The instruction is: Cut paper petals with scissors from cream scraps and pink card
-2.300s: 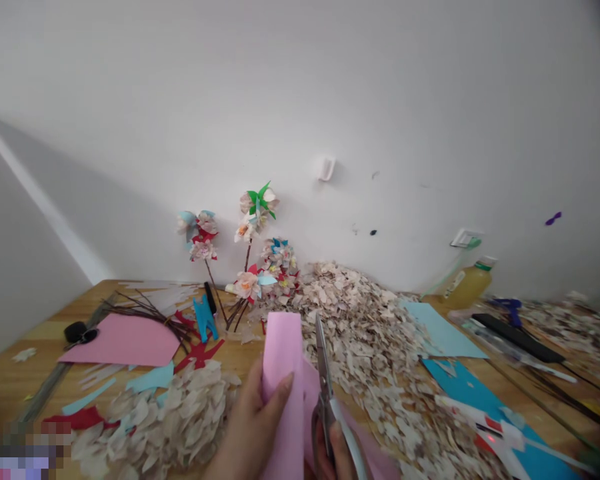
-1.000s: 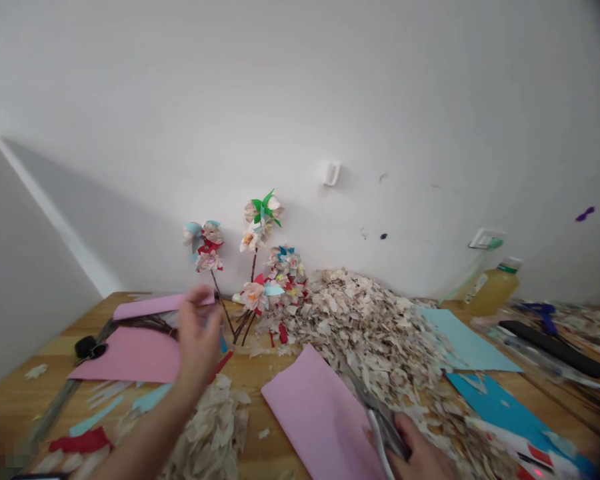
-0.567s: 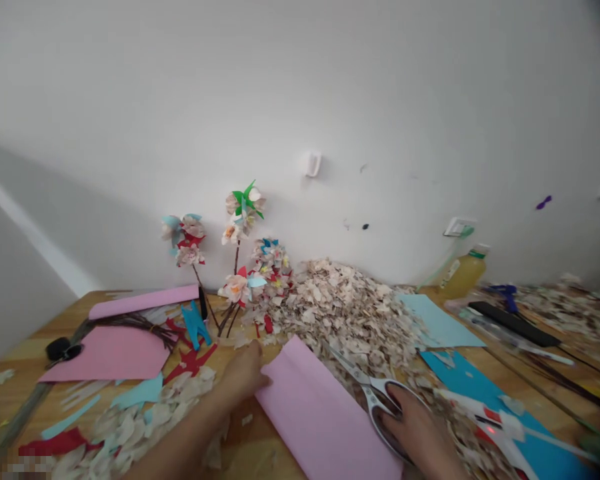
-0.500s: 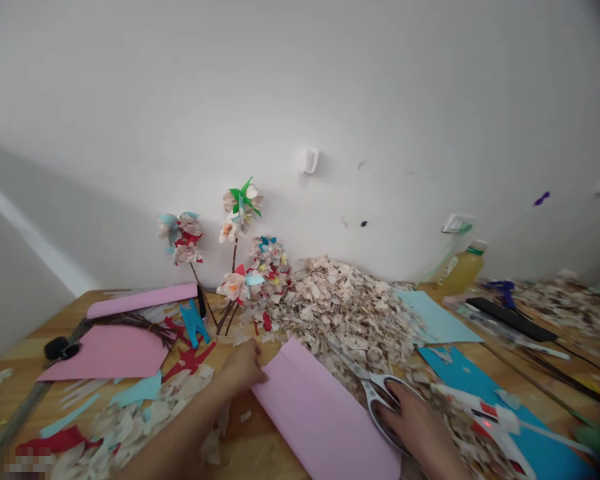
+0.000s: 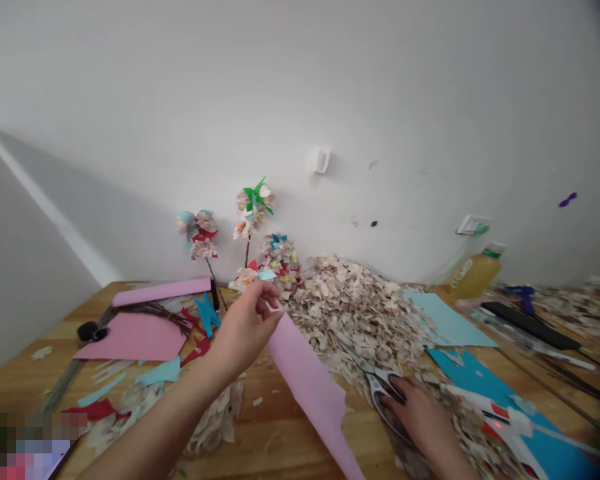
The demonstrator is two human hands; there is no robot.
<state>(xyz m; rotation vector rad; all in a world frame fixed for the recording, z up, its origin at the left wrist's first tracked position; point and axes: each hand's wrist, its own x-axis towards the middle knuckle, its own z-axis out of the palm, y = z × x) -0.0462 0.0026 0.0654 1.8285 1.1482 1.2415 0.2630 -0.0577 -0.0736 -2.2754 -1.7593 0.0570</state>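
Observation:
My left hand (image 5: 253,323) pinches the upper end of a pink paper sheet (image 5: 305,383), lifting it above the wooden table. The sheet hangs down toward the bottom edge, and its right side has an uneven, notched outline. To the right, my right hand (image 5: 420,413) has its fingers on the handles of a pair of scissors (image 5: 375,380). The scissor blades point up and left, over the edge of a pile of pale dried petals or flakes (image 5: 350,293). Paper-and-petal flowers on twigs (image 5: 253,207) stand behind my left hand.
At left lie a pink sheet (image 5: 135,337), a rolled pink paper (image 5: 163,291) and red scraps. On the right are a light blue sheet (image 5: 453,320), a darker blue sheet (image 5: 473,377), a white glue gun (image 5: 500,420), a bottle of yellow liquid (image 5: 480,270) and a black bar-shaped object (image 5: 530,325).
My left hand has risen with the pink sheet's end, which now curls and turns more edge-on. My right hand stays on the scissors. The view has shifted slightly left.

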